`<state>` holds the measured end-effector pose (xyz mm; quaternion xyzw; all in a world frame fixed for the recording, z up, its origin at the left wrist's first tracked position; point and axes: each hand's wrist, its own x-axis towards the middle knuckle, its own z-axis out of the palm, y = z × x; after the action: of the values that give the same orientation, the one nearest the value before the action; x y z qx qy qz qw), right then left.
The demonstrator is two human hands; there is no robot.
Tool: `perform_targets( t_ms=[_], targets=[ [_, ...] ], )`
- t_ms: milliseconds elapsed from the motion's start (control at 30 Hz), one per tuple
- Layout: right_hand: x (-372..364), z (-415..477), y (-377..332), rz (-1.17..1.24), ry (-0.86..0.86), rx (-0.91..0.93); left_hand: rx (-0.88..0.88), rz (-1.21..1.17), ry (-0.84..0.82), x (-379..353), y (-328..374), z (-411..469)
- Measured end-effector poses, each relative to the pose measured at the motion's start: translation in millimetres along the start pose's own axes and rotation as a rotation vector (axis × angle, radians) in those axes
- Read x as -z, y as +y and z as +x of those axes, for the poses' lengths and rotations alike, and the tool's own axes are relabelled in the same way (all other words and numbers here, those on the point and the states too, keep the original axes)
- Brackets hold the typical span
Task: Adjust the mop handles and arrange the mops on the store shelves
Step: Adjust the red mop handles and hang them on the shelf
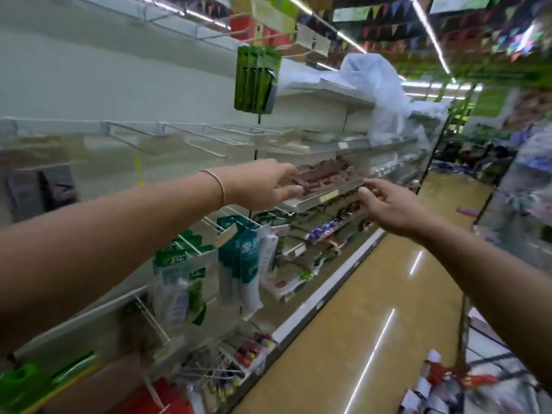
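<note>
A flat brown-maroon mop pad (325, 174) lies on a white shelf (316, 201) at chest height, blurred by motion. My left hand (265, 183) reaches to its left end, fingers above and thumb below, spread apart at the pad's edge. My right hand (388, 204) is at the shelf's front rail, its fingertips loosely bent and touching the rail; it holds nothing. A green mop part (27, 380) shows at the bottom left.
Green packs (257, 79) hang from a hook above the shelf. Teal and white packs (245, 258) hang on pegs below my left arm. A clear plastic bag (379, 85) sits on the upper shelves. Bare wire hooks (197, 138) jut out at left. The yellow aisle floor (373, 294) runs along the right.
</note>
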<state>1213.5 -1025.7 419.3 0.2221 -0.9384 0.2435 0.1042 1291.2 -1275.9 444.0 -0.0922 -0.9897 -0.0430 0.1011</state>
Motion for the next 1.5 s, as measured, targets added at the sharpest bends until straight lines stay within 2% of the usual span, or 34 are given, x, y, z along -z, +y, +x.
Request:
perform_targets(
  t_ms=[367, 667, 1067, 1367, 1500],
  targets=[
    [37, 5, 153, 0.028, 0.031, -0.204, -0.13, -0.043, -0.079, -70, 92, 146],
    [50, 24, 213, -0.05, 0.076, -0.312, -0.249, -0.066, -0.099, -102, 138, 229],
    [33, 124, 302, -0.162, 0.105, -0.438, -0.369, -0.104, -0.103, -163, 143, 390],
    [39, 242, 350, -0.189, 0.201, -0.536, -0.454, -0.126, -0.089, -162, 115, 528],
    [31, 278, 370, -0.247, 0.188, -0.555, -0.472, -0.148, -0.065, -168, 103, 572]
  ],
)
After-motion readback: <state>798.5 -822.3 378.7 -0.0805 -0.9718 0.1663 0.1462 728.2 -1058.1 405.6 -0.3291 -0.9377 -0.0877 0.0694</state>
